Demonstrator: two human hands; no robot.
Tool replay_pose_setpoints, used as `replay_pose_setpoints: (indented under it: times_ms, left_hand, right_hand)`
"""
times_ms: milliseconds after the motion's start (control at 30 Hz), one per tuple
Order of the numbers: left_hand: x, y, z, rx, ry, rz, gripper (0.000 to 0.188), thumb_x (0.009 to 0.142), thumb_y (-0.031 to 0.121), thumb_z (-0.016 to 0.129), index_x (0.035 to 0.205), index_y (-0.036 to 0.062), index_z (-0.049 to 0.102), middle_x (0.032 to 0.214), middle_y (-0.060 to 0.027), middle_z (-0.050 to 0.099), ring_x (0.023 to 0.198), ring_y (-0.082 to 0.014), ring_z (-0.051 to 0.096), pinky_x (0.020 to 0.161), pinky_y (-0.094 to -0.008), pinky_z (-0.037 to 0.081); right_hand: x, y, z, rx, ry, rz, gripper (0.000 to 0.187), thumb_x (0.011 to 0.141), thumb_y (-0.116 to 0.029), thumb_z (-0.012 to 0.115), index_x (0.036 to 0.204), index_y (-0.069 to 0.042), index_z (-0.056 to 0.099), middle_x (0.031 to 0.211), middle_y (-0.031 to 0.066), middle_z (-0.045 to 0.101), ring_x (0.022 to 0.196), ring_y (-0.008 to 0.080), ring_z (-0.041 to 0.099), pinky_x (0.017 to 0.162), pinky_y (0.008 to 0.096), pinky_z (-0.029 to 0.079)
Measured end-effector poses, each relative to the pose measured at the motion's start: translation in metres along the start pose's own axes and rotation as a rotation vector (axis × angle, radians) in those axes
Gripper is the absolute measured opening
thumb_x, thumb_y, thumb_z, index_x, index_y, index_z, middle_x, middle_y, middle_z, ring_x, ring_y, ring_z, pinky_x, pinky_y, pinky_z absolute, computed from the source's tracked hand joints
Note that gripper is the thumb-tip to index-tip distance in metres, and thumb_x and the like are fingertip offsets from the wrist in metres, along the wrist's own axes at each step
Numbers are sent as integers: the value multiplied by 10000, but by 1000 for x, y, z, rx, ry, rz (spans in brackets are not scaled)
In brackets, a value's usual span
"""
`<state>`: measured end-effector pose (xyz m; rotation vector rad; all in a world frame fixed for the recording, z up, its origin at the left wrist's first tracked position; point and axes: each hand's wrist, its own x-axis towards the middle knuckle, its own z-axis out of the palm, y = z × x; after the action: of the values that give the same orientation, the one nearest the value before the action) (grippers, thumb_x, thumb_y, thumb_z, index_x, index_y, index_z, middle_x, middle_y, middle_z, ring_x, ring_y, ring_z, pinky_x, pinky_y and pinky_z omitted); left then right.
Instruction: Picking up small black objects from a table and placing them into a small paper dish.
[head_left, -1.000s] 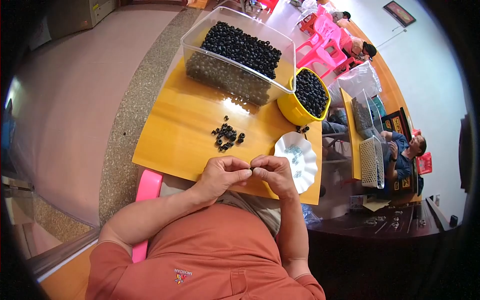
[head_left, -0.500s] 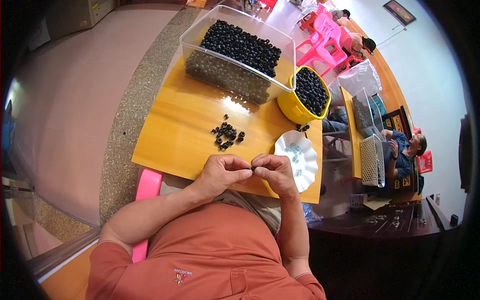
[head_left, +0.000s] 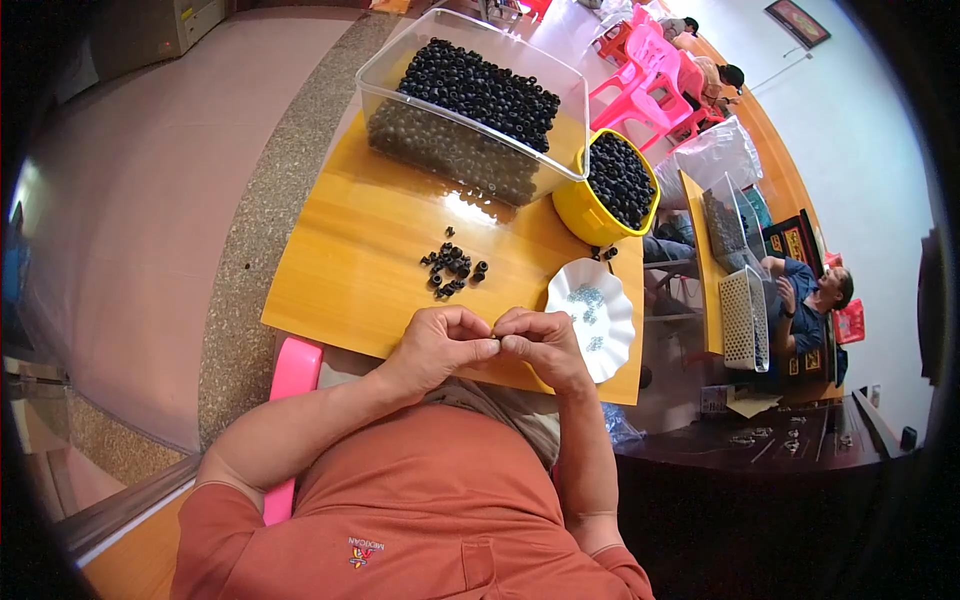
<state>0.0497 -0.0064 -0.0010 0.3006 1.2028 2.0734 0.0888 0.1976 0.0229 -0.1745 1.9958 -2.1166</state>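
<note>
Just over the near edge of the wooden table [head_left: 335,255], my left hand [head_left: 436,348] and my right hand [head_left: 548,348] meet fingertip to fingertip. Both are closed in a pinch on one small dark part, nearly hidden by the thumbs and forefingers. Beyond them lies a loose cluster of small black ring-shaped pieces [head_left: 480,268], some tipped on their sides. Close by my right hand stands a white dish with a wavy rim [head_left: 622,325], holding tiny clear, bluish pieces [head_left: 588,298].
At the table's far side is a clear plastic box [head_left: 450,155] of black pieces, beside a yellow bucket [head_left: 585,213] of similar ones. A pink chair [head_left: 297,365] is at my left. Rightward, a person [head_left: 805,290] sits by a white perforated basket [head_left: 742,320].
My hands remain pinched together and have shifted very slightly left. The dark part between the fingertips shows less than before. The black pieces and the dish stay in place.
</note>
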Motion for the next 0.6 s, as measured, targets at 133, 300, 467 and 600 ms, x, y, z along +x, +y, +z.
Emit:
replay_pose_setpoints:
  times_ms: [133, 300, 467, 600]
  left_hand:
    - [1, 0, -1, -82, 17, -42, 142, 838, 37, 706, 940, 10, 612, 865, -44, 662, 773, -91, 625, 697, -229, 535]
    - [1, -1, -2, -73, 9, -32, 130, 835, 31, 706, 917, 13, 607, 854, -44, 662, 764, -92, 624, 677, -231, 536]
    - [2, -2, -2, -40, 0, 0, 97, 833, 33, 711, 898, 16, 640, 840, -33, 669, 749, -78, 617, 676, -225, 529]
    - [1, -1, 1, -18, 6, -29, 97, 831, 31, 712, 903, 11, 650, 839, -32, 671, 739, -76, 616, 681, -223, 527]
  right_hand:
    - [0, -2, 4, 12, 30, 42, 147, 868, -32, 657, 991, 42, 686, 952, 74, 661, 879, 122, 605, 780, 251, 489]
    - [0, -3, 3, -9, 25, 76, 141, 875, -63, 663, 968, 42, 670, 937, 43, 658, 861, 112, 607, 772, 237, 487]
    - [-1, 0, 2, 52, 45, 87, 116, 862, -56, 676, 930, 38, 665, 921, 32, 652, 846, 97, 602, 752, 228, 488]
    - [-1, -2, 1, 37, 7, 43, 110, 858, -41, 673, 927, 44, 663, 919, 39, 646, 851, 96, 600, 754, 229, 485]
